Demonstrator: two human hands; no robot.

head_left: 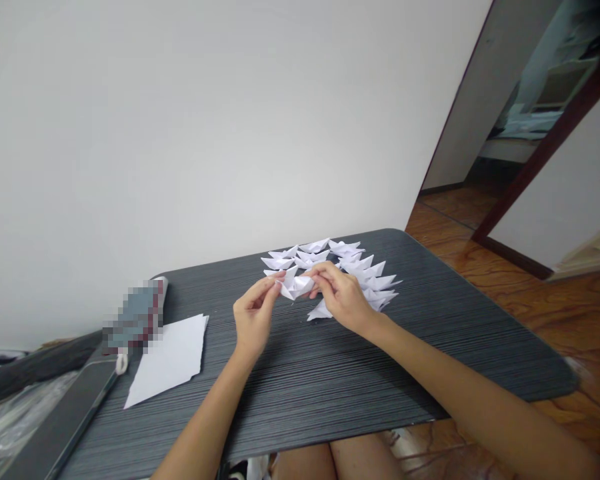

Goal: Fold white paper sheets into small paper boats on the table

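Between both hands, a small white folded paper boat (297, 287) is held above the dark table (300, 393). My left hand (257, 303) pinches its left end with thumb and fingers. At the other end, my right hand (343, 293) grips it the same way. Several more white paper boats (375, 272) sit grouped on the table behind and to the right of the hands. Part of this group is hidden behind my right hand.
White paper sheets (173, 357) lie stacked on the left of the table. Beyond them is an object with a blurred-out face (135, 317) and a white loop. A white wall (205, 133) rises behind the table; a doorway opens at the right over wooden floor (450, 220).
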